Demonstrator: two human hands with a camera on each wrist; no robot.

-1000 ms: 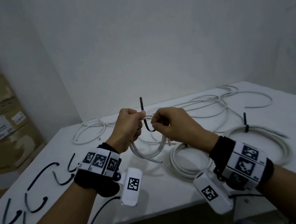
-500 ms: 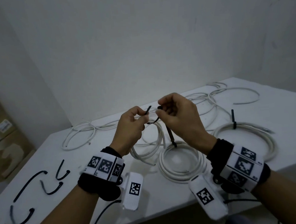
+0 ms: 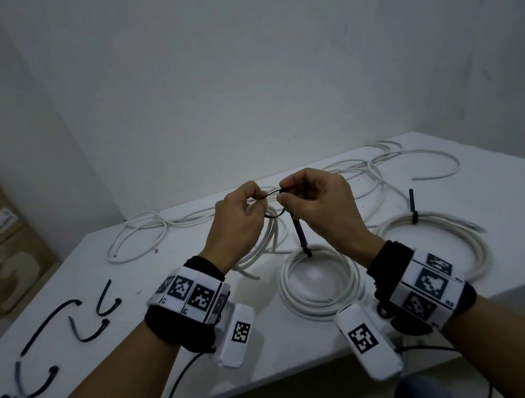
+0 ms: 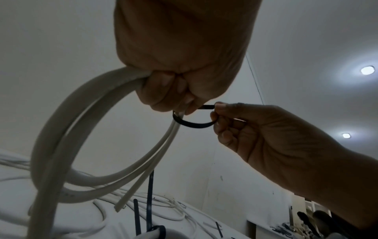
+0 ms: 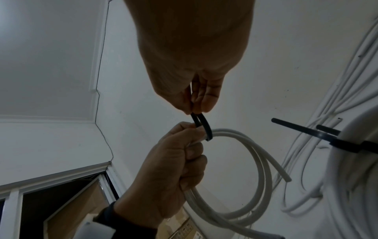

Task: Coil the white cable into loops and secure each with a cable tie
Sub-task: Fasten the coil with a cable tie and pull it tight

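My left hand (image 3: 240, 212) is held above the table and grips a small coil of white cable (image 3: 269, 242) that hangs below it; the coil (image 4: 85, 137) shows as a few loops in the left wrist view. A black cable tie (image 4: 192, 124) curves round the coil strands right beside the left fingers. The left thumb and forefinger also pinch one end of the tie. My right hand (image 3: 314, 201) pinches the tie's other end (image 5: 201, 122) between thumb and fingers, close against the left hand. The tie forms a loose loop.
Two tied white coils (image 3: 320, 285) (image 3: 435, 242) lie on the white table (image 3: 297, 361), each with a black tie standing up. Loose white cable (image 3: 139, 235) runs along the back. Several spare black ties (image 3: 86, 320) lie at the left. Cardboard boxes (image 3: 3, 248) stand by the left wall.
Both hands rose a little and came together. The tie, upright a second ago, now bends round the coil with its two ends pinched between the hands.
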